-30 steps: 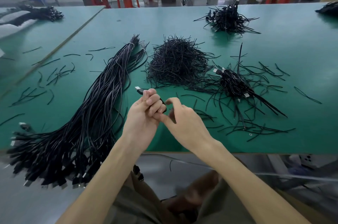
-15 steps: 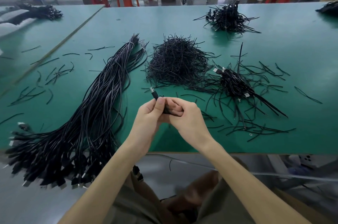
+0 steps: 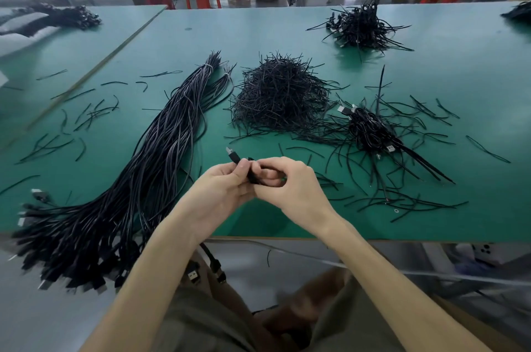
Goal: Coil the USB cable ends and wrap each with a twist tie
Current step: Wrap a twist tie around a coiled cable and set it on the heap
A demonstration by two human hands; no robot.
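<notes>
USB cable (image 3: 236, 158) sits between both hands, lifted just above the near edge of the green table (image 3: 459, 70). The left hand (image 3: 222, 193) grips it with the thumb laid over the black strand and the fingers curled underneath. The right hand (image 3: 296, 190) closes in from the opposite side, its fingers bent round the gathered loops (image 3: 254, 177), so that the two hands touch over the cable. Most of the coil is hidden inside this double grip; whether a tie is already pinched there cannot be told. Only the plug (image 3: 229, 150) sticks clear of the grip, out past the left thumb, and its metal tip points up and away to the left. The long axis of that free end runs on a slant from the hands toward the far left. Just left of the grip lies a long sheaf of straight cables (image 3: 161, 150), its plugs fanned over the table edge. Beyond the grip stands a heap of twist ties (image 3: 281, 96). To the right of the grip, farther off, lies a cluster of coiled cables (image 3: 370, 133), with loose ties (image 3: 402, 202) strewn around it. Well beyond the grip, to the far right, is a second dark pile (image 3: 360, 27).
</notes>
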